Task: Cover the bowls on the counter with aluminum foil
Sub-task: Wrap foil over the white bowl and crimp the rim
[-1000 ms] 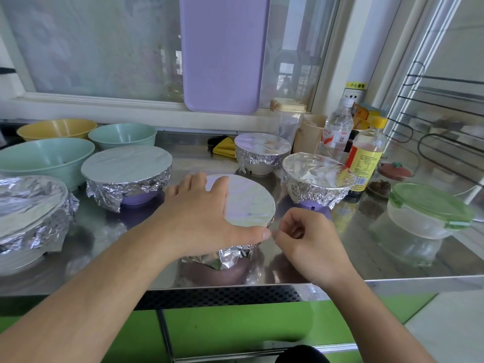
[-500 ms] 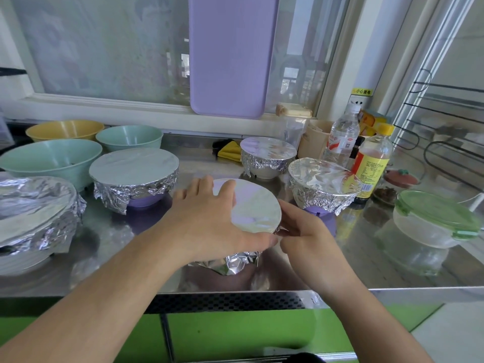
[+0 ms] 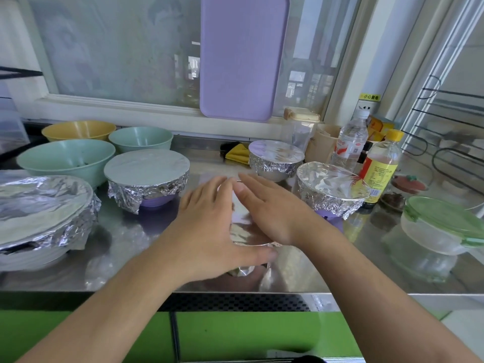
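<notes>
Both hands, left hand (image 3: 207, 226) and right hand (image 3: 272, 208), lie flat on a foil-covered bowl (image 3: 243, 231); 4 other foil-covered bowls stand around.

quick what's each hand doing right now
Left hand: open, fingers straight, pressing on the foil-covered bowl.
Right hand: open, fingers straight, laid flat on the same bowl's foil top.

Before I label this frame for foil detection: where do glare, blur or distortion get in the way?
Head view: daylight from the window puts bright glare on the foil of the right covered bowl and the steel counter; the left hand and right hand are slightly blurred over the front bowl; wide-angle distortion bends the frame at the right edge.
</notes>
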Motion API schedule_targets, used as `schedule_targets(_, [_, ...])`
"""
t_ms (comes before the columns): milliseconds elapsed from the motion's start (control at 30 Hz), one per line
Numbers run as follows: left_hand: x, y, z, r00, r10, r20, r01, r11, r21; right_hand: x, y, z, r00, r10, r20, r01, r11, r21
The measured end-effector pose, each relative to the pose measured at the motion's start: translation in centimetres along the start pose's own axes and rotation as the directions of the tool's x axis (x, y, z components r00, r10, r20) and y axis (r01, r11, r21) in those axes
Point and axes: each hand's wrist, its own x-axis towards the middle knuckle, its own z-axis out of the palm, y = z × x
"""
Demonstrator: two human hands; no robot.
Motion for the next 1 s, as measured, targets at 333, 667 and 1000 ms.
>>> schedule_targets(333, [-6.9,-0.6,5.0,0.95,-0.238,-0.203,0.116,0.87,-0.479,0.2,-0.8,0.3,0.998,0.039,0.045,-0.032,0.988,-0.152])
schedule_targets(667, [-8.2,-0.4,3.8,0.855,-0.517,-0.043,0.16,0.342,-0.926,0.8,-0.2,0.9,0.999,0.015,0.038,-0.007,0.978,-0.207])
schedule_targets(1000, [-8.3,-1.2,3.3,0.818,-0.553,0.159,0.309,0.188,-0.932,0.6,-0.6,1.0,0.999,0.031,0.018,-0.026,0.974,-0.227])
